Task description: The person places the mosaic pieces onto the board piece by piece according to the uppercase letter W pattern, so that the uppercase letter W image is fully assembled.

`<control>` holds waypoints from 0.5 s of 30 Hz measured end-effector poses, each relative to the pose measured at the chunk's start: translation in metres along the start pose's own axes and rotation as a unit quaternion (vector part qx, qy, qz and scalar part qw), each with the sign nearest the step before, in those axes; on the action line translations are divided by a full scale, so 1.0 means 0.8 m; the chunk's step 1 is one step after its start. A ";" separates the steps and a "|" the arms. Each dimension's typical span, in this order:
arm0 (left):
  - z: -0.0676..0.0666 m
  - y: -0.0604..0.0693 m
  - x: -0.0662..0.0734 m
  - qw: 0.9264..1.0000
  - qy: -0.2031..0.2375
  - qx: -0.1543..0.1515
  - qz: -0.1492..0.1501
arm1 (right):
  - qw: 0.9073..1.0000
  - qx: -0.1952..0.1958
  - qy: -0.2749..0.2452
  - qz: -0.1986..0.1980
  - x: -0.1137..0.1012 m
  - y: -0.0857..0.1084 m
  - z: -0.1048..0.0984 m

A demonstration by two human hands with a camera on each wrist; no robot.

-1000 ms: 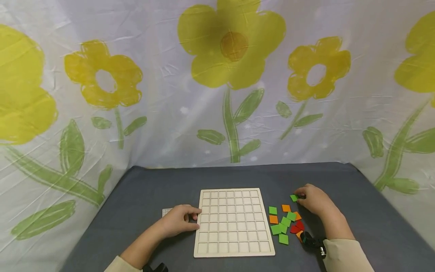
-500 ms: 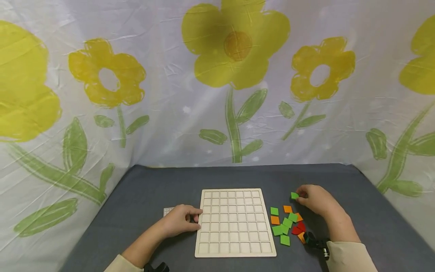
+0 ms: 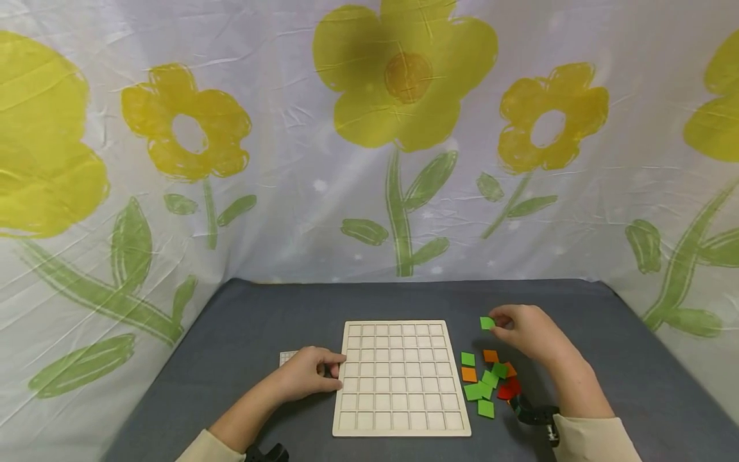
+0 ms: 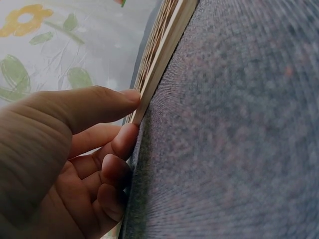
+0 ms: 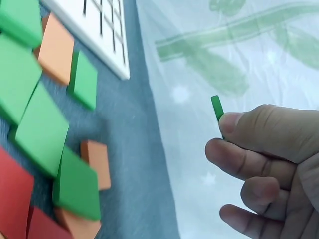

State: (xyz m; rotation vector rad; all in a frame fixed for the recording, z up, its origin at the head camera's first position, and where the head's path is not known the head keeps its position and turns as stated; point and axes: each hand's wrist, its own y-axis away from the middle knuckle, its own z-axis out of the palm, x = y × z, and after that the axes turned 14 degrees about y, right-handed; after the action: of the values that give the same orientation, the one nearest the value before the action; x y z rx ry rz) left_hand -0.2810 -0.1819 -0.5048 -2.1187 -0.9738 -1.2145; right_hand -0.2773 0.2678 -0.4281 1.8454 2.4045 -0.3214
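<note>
A pale wooden grid board (image 3: 402, 377) lies on the dark cloth, its square cells bare. At its left edge, my left hand (image 3: 306, 375) holds the board with thumb and index finger; in the left wrist view the other fingers curl beside the board's edge (image 4: 162, 59). My right hand (image 3: 531, 330) pinches a small square green tile (image 5: 217, 106) between thumb and index finger, raised off the cloth to the right of the board's far corner. Below that hand lie loose tiles: several green tiles (image 3: 485, 409), several orange tiles (image 3: 469, 375) and red tiles (image 3: 509, 389), some overlapping.
A white card with a printed grid (image 3: 286, 357) lies left of the board, partly covered by my left hand. Dark cloth (image 3: 260, 321) covers the table. Behind it hangs a pale curtain (image 3: 300, 224) with yellow flowers.
My right hand has lifted the green tile and carried it left and away from me, toward the board. My left hand stays at the board's edge. The head view has shifted slightly.
</note>
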 end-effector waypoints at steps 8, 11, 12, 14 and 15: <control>0.000 -0.001 0.000 1.000 -0.002 0.003 -0.002 | 0.999 0.014 -0.040 -0.008 -0.018 0.000 0.001; 0.000 -0.001 -0.001 1.000 -0.003 0.002 -0.002 | 0.996 0.019 -0.081 -0.006 -0.024 -0.002 0.006; 0.000 -0.001 -0.001 1.000 -0.004 0.002 -0.003 | 0.995 0.020 -0.098 -0.006 -0.027 -0.002 0.007; 0.000 0.000 -0.001 1.000 -0.003 0.002 -0.003 | 0.992 0.022 -0.123 0.000 -0.032 -0.003 0.009; 0.000 0.000 -0.001 1.000 -0.002 0.002 -0.002 | 0.991 0.024 -0.133 0.000 -0.035 -0.003 0.010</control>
State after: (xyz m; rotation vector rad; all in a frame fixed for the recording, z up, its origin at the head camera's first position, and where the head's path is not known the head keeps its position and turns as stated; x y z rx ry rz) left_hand -0.2811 -0.1819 -0.5055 -2.1171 -0.9827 -1.2105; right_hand -0.2725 0.2389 -0.4301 1.6978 2.2357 -0.5894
